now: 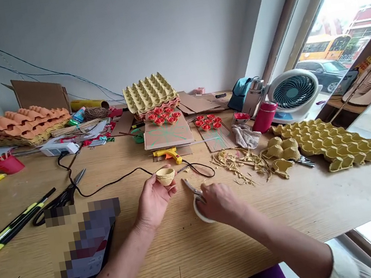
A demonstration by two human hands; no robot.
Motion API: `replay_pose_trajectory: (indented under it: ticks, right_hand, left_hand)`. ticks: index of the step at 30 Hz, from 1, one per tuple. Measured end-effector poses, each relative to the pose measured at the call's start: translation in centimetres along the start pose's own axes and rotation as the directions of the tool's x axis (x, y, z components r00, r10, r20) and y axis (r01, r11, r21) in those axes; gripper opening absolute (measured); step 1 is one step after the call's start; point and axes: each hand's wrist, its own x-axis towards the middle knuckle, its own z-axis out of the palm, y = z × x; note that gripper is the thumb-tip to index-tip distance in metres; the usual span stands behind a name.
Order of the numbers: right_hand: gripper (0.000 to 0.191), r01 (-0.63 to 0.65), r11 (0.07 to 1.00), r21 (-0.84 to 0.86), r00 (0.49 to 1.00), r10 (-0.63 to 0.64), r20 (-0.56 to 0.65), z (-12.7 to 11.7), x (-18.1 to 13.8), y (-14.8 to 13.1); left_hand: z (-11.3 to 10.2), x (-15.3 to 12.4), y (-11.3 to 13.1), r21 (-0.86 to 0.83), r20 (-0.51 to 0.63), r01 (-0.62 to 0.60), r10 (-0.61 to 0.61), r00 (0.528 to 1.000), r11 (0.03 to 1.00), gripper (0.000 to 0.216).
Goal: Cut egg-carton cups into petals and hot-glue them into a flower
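A small yellowish egg-carton cup [165,176] is pinched in my left hand [153,199], its opening tilted upward. My right hand [219,201] is wrapped round a pair of white-handled scissors [191,187], their blades pointing up and left toward the cup without touching it. Part of a white loop [203,214] shows below my right fingers; whether it belongs to the scissors I cannot tell. Just behind the cup lies a yellow glue gun [170,155] with a black cord. Thin trimmed strips of carton [234,164] are heaped right of my right hand.
Egg cartons [335,142] lie at right, near loose cups [282,147]. Red paper flowers [208,122] stand on cardboard [168,136] behind. A fan [295,94] and red bottle [265,116] stand at back right. Black scissors [60,198] and a phone [93,249] lie at left.
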Motion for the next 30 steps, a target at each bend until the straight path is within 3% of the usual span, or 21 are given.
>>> replay_pose_trajectory:
  ticks: [7,11,17,22,26,30]
  right_hand:
    - [0.029,-0.262,0.960,-0.098,0.965,0.263,-0.006,-0.2,-4.6,6.7]
    - [0.029,-0.205,0.974,-0.092,0.976,0.210,0.052,-0.2,-6.1,7.0]
    - [0.029,-0.221,0.972,-0.083,0.975,0.222,0.005,0.1,-4.0,8.8]
    - [0.031,-0.287,0.954,-0.089,0.957,0.281,-0.076,-0.1,-0.7,12.1]
    - [0.031,-0.249,0.966,-0.069,0.968,0.246,-0.050,0.0,1.1,13.3]
    - [0.026,-0.181,0.975,-0.130,0.982,0.172,-0.072,-0.3,1.0,13.4]
  left_hand:
    - [-0.2,-0.1,-0.8,0.044,0.103,0.039,-0.043,0.994,0.998,0.035]
    - [0.0,-0.4,-1.5,0.102,0.150,0.067,-0.082,0.985,0.992,0.039]
    - [-0.1,-0.9,-2.1,0.301,0.196,0.019,-0.081,0.977,0.953,0.050]
    - [-0.1,-0.8,-2.5,0.437,0.272,-0.137,0.014,0.962,0.889,0.047]
    - [-0.1,-0.6,-3.2,0.502,0.279,-0.168,0.025,0.960,0.848,0.046]
    - [-0.3,-0.7,-4.0,0.559,0.248,-0.156,0.015,0.969,0.814,0.045]
